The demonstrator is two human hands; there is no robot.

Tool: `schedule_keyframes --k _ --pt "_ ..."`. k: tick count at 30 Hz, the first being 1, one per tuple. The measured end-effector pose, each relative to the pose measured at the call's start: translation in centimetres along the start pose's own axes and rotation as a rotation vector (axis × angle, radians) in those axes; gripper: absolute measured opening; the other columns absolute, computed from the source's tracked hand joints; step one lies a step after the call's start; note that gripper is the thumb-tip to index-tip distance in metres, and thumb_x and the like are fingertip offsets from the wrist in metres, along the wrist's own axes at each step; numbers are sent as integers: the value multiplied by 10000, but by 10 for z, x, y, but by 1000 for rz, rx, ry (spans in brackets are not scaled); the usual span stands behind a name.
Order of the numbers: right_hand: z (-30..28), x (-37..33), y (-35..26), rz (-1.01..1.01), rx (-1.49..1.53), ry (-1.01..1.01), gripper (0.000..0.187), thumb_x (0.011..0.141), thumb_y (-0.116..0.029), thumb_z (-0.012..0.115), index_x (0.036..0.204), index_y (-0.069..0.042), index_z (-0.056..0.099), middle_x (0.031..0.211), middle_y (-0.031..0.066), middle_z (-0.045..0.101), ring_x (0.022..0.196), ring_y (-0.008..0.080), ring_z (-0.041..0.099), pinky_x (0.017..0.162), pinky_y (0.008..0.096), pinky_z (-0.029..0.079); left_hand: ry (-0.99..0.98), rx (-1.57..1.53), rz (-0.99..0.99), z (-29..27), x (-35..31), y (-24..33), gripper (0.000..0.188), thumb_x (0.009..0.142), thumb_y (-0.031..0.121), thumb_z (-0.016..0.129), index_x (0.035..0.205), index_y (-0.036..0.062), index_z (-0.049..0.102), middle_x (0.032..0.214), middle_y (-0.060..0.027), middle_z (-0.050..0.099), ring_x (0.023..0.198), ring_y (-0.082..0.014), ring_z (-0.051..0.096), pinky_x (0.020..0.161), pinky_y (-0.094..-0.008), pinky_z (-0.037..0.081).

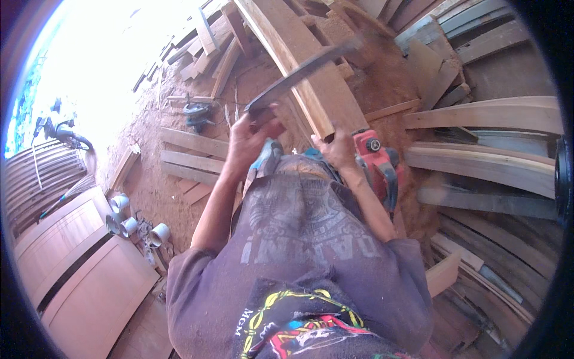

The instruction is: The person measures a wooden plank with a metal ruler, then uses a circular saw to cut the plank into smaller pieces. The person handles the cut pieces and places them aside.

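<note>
The left hand [246,140] is closing its fingers around the near end of a long, dark, blade-like tool [276,88], which is slanting away to the upper right and crossing above a pale wooden strip [311,110] and a wide brown plank [339,99], its far end blurring. The right hand [341,152] is clamping the strip's near end, in front of the person's lap, while the strip is running away lengthwise along the plank's left side. Just beside the right hand, a red power tool [376,161] is sitting to its right. A dark power tool [197,113] is resting on the brown ground to the left, near some grey boards [194,143]. Curved boards [484,113] are lying in stacks at the right, and pale door-like panels [98,299] are lying at the lower left.
</note>
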State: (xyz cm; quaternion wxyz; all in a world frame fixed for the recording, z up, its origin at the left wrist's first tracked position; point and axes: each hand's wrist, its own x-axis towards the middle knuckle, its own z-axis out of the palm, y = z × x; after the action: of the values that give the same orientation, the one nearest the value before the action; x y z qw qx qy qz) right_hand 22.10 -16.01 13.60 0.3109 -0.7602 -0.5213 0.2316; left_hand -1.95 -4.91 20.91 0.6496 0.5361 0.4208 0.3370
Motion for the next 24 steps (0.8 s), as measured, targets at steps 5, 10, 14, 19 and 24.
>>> schedule_keyframes --k 5,10,14,19,24 --pt "-53 12 -54 -189 -20 -15 610 818 -446 945 1147 13 716 1013 194 729 888 343 760 784 454 609 -60 100 98 47 4 18 363 1009 40 766 1361 -8 692 1195 -115 800 1053 -147 750 898 -334 633" --pt "-86 29 -83 -333 -89 21 657 811 -558 922 1063 19 733 919 156 717 728 264 747 666 395 603 -77 262 156 50 12 45 369 997 82 791 1341 -11 696 1120 -126 816 1006 -148 759 851 -335 627" --pt "-99 40 -105 -415 -53 35 647 826 -552 915 1058 23 732 907 152 714 720 281 746 676 407 605 -74 287 172 41 19 57 361 998 131 807 1320 -3 711 1106 -109 814 982 -137 750 839 -329 606" --pt "-99 48 -116 -529 -58 98 617 840 -537 909 1051 16 735 880 145 709 717 293 747 681 411 607 -107 234 160 26 23 68 379 987 152 814 1308 -20 710 1129 -109 806 1007 -144 751 882 -336 601" --pt "-104 51 -131 -486 -50 43 568 820 -472 936 1068 7 759 908 146 732 741 270 753 678 399 605 -107 335 221 20 14 93 386 979 155 813 1306 -22 709 1131 -112 805 1034 -156 754 927 -348 603"
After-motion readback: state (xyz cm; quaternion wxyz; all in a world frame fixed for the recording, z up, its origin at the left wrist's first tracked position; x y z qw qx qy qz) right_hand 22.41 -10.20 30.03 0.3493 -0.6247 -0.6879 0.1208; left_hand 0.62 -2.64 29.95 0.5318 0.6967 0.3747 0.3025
